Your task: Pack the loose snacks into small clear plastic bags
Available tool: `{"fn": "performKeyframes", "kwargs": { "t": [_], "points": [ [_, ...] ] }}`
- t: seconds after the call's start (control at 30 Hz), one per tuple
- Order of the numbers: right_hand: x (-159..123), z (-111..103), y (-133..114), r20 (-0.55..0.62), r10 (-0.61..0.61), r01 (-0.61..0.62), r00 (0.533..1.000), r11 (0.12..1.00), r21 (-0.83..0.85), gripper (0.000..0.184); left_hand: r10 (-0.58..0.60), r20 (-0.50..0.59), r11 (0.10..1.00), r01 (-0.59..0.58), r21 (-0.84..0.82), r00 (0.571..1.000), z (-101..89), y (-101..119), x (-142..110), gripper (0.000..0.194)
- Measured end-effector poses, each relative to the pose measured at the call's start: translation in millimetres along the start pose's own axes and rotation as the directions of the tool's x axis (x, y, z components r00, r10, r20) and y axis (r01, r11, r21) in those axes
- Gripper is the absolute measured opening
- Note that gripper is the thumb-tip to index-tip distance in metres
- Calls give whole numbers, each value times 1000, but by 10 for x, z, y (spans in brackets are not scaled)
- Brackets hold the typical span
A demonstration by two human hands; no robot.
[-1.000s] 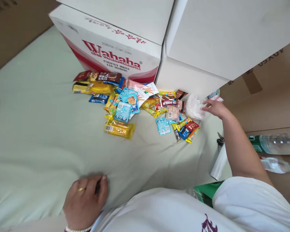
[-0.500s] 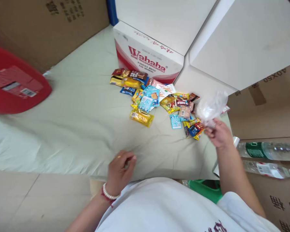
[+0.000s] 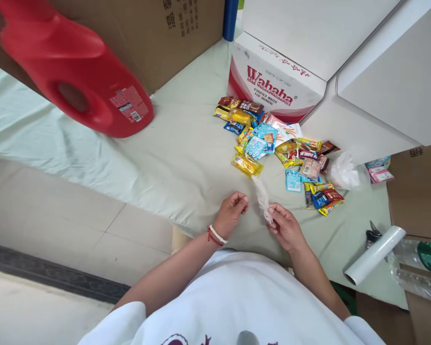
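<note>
My right hand [image 3: 285, 227] pinches a crumpled clear plastic bag [image 3: 262, 196] by its lower end in front of my body. Just to the left of it, my left hand [image 3: 232, 214] is closed, fingers curled and thumb against them, with nothing visible in it. It is apart from the bag. Beyond the hands lies a heap of small wrapped snacks, among them a yellow packet [image 3: 247, 164], light blue packets [image 3: 293, 180] and a white packet [image 3: 289, 132]. More clear plastic bags [image 3: 345, 171] lie bunched at the right end of the snacks.
A red jug [image 3: 104, 91] stands at the left on the cloth-covered table [image 3: 187, 158]. Behind the snacks is a Wahaha carton [image 3: 273, 88] beside white boxes [image 3: 319, 38]. To the right lie a white roll [image 3: 375, 254], scissors [image 3: 372, 234] and plastic bottles [image 3: 422, 256].
My right hand has come left and toward my body, bringing a bag from beside the snacks. My left hand has risen toward it and curled. The view has swung right.
</note>
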State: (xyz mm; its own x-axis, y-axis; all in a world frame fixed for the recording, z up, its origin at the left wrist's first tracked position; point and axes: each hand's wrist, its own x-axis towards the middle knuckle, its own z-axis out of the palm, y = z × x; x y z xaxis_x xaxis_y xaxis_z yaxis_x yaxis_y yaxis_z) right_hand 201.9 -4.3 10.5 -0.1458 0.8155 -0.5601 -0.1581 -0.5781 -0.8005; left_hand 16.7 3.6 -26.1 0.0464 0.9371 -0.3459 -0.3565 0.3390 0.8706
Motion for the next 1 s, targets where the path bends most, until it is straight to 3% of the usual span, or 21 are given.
{"fn": "performKeyframes", "kwargs": {
  "t": [0.1, 0.2, 0.33, 0.53, 0.63, 0.83, 1.0],
  "points": [
    [2, -45, 4, 14, 8, -9, 1000, 999, 45, 43, -1, 1, 1000, 1, -20, 1000, 6, 1, -65, 40],
    [-16, -25, 78, 102, 37, -47, 994, 994, 94, 43, -39, 45, 999, 39, -10, 998, 60, 5, -90, 44],
    [-35, -17, 179, 205, 62, -63, 977, 998, -2, 37, 11, 26, 999, -12, 42, 1000, 127, 11, -71, 39],
    [37, -89, 70, 64, -200, 206, 978, 973, -100, 42, 51, 94, 963, -74, 259, 994, 170, 9, -121, 29],
    [100, -98, 3, 50, -192, 196, 980, 977, -85, 36, 54, 89, 960, -76, 269, 995, 156, -9, -141, 29],
    [167, -60, 39, -83, -113, 124, 990, 983, 134, 41, 1, 20, 988, -5, 157, 1000, 89, 13, -137, 34],
    [149, -23, 118, -40, -140, 141, 989, 989, 48, 40, 51, 74, 975, -66, 213, 996, 175, 1, -160, 32]
  ]
}}
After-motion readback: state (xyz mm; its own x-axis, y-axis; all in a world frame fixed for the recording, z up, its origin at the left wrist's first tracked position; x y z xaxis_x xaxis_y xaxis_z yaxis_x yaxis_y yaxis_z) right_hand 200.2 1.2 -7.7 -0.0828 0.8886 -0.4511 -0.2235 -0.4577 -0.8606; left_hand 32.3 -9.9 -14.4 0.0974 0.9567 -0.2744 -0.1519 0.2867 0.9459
